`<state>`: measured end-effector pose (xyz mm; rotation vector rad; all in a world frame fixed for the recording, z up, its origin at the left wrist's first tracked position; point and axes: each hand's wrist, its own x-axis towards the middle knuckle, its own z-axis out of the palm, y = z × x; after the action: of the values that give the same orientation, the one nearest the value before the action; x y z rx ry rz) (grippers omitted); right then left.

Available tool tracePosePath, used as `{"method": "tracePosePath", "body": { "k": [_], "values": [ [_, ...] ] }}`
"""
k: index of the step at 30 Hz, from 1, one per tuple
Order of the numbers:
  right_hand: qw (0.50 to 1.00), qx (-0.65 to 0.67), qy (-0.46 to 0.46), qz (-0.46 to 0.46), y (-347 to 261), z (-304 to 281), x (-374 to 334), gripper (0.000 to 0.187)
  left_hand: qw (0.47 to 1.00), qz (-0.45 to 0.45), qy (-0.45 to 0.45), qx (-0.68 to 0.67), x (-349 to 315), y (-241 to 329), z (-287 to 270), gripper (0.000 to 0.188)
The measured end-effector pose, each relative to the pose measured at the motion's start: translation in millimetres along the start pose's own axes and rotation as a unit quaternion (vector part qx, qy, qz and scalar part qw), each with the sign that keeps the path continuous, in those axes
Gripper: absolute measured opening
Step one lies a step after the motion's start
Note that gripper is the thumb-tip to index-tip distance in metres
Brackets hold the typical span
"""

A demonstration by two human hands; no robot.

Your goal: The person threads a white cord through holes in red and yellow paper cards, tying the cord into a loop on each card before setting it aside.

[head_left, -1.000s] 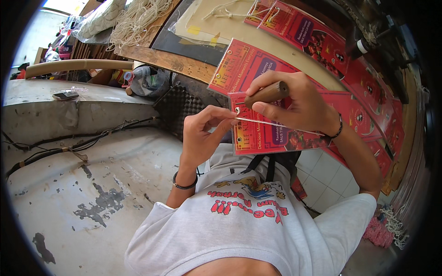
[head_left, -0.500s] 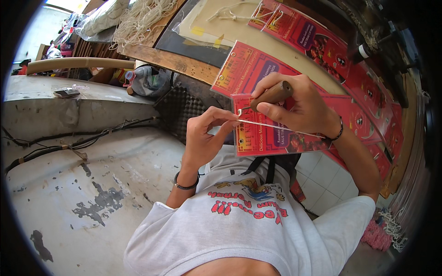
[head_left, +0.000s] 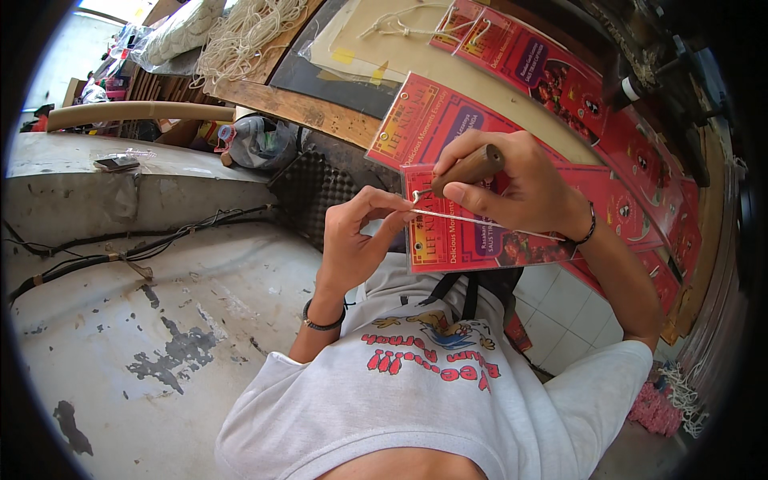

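Note:
My right hand point(head_left: 528, 180) is wrapped around the wooden handle point(head_left: 472, 170) of a hook tool. Its thin metal shank point(head_left: 424, 192) points left to a small cord loop at the upper corner of a red laminated card point(head_left: 468, 258). Between the thumb and forefinger of my left hand point(head_left: 352, 240), white cord point(head_left: 480, 220) is pinched beside that loop. The cord runs taut to the right across the card, toward my right wrist. A metal-ringed hole point(head_left: 418, 246) shows at the card's lower left corner. The hook's very tip is too small to make out.
Beneath lies another red card point(head_left: 424, 112), with more red cards point(head_left: 552, 72) along the bench at right. Loose cream cord point(head_left: 248, 40) is heaped at the back. A plastic bottle point(head_left: 256, 140) stands left of the bench. Pink string point(head_left: 654, 410) hangs low at right.
The hook tool and my right hand have shifted slightly left, and more of the metal shank shows. My left hand keeps its pinch on the cord almost unmoved.

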<state>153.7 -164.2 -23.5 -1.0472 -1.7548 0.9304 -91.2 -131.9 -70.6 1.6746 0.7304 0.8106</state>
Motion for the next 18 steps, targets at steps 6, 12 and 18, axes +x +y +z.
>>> {"method": "tracePosePath", "body": {
  "k": [6, 12, 18],
  "values": [
    [1.000, -0.008, 0.012, -0.017, -0.3, 0.6, 0.6, 0.017, 1.000, 0.000, -0.002, -0.002, 0.5, 1.8, -0.2, 0.011],
    [1.000, -0.009, 0.011, -0.025, 0.7, 0.1, 1.1, 0.017, 1.000, 0.004, -0.006, 0.007, 1.2, 0.7, -1.0, 0.011],
    [0.999, -0.024, 0.002, -0.027, -0.4, 1.0, 1.4, 0.019, 1.000, 0.004, -0.002, 0.001, 0.6, 0.2, -0.4, 0.011]
  ]
}}
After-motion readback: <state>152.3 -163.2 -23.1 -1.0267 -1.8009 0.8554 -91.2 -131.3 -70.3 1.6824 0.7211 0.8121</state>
